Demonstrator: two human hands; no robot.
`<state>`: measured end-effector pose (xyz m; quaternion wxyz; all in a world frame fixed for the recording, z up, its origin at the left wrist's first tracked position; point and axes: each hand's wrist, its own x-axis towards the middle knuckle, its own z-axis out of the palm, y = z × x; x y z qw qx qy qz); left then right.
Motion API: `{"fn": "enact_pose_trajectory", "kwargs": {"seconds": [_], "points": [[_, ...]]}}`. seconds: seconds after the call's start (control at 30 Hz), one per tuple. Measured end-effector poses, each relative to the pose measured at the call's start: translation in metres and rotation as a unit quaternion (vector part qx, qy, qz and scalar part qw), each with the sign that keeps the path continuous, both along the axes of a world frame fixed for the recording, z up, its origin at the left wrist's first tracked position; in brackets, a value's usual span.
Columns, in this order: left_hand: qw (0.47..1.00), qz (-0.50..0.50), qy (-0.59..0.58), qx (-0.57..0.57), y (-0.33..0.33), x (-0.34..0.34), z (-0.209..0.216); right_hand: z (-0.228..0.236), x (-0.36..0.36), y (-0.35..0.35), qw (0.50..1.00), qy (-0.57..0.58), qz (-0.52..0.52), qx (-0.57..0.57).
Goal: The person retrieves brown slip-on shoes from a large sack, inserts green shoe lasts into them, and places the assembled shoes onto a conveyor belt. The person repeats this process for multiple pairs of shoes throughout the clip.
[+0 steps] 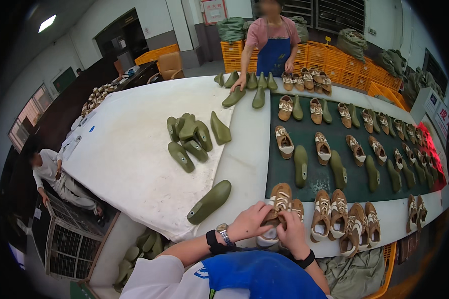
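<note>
Apparently, your left hand (253, 219) and right hand (292, 233) pinch the brown shoe (281, 195) around its opening (one from each side, probably to steady it), toe pointing away, near the white surface's (247, 167) edge.

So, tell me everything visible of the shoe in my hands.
The tan shoe is a low lace-up, suede-looking, with pale laces and markings. Its toe points away from you, by the green belt; its pale heel faces you. Your left hand and right hand hold it around the opening, hiding part. Whether it rests or is lifted is unclear.
</note>
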<state>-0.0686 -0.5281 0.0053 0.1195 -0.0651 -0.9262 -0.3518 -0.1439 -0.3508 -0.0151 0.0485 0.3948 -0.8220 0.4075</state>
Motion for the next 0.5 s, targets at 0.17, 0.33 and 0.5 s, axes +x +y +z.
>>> {"fn": "enact_pose_trajectory", "kwargs": {"seconds": [0.17, 0.33, 0.5], "points": [[0.997, 0.004, -0.03, -0.074, 0.003, -0.012, -0.006, 0.005, 0.002, -0.002, 0.999, -0.016, -0.017, -0.041], [0.996, -0.03, -0.01, -0.077, 0.003, -0.019, -0.003, 0.004, -0.001, 0.004, 0.997, -0.023, -0.017, -0.071], [0.999, -0.033, -0.006, 0.019, -0.009, -0.023, 0.01, 0.005, 0.002, 0.003, 0.99, -0.093, -0.03, -0.1]]}}
